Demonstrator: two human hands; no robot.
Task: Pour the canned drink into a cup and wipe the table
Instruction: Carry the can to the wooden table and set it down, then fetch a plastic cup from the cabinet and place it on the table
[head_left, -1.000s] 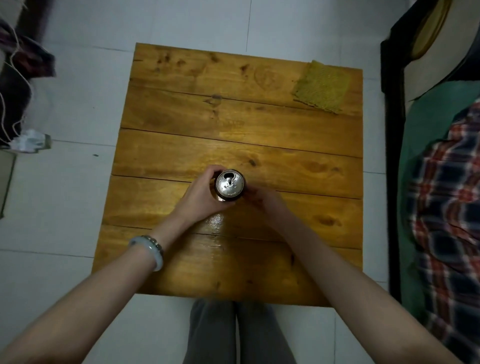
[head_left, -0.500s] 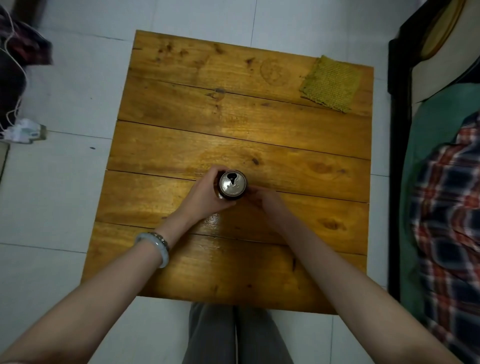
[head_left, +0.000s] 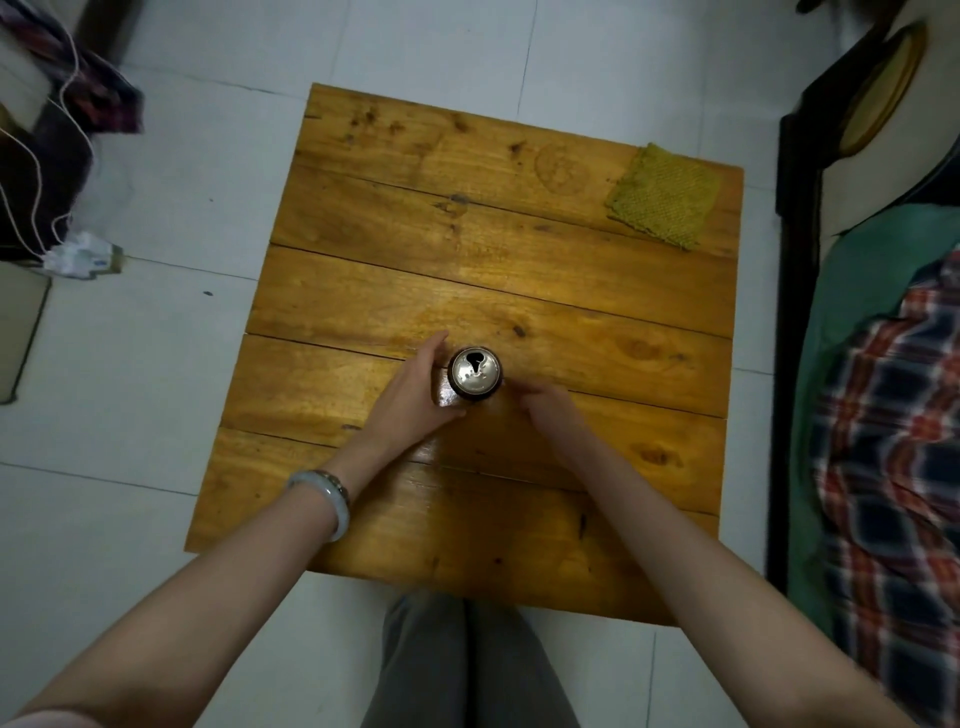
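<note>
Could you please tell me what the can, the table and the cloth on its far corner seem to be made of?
The can looks like metal, probably aluminium: its top is silvery and reflective. The table is wood, showing planks, grain and knots; its glossy sheen suggests varnish. The cloth is a coarse, matt, yellow-green woven or knitted textile; fibre unclear.

A plaid blanket lies on a green sheet; a white plug block sits on the tiled floor.
</note>
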